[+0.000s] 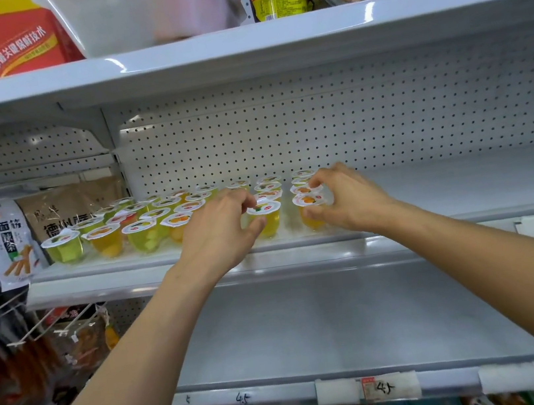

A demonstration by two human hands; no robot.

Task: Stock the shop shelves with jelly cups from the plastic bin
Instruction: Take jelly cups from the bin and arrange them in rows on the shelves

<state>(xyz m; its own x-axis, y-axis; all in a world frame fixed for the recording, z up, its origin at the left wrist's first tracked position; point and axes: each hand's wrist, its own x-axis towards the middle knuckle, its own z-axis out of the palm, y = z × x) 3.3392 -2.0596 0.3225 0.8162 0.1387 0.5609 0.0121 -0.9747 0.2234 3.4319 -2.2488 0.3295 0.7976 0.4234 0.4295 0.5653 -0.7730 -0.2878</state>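
- Head view: both bare arms reach forward to the middle shelf [430, 188], where rows of jelly cups [143, 220] stand at its left and centre.
- The left hand [218, 230] has its grip clamped on a green jelly cup [266, 218] in the front row, thumb below, fingers over the lid.
- The right hand [350, 198] pinches an orange jelly cup [310, 211] just beside it.
- A clear plastic bin [133, 10] sits on the top shelf [268, 37].
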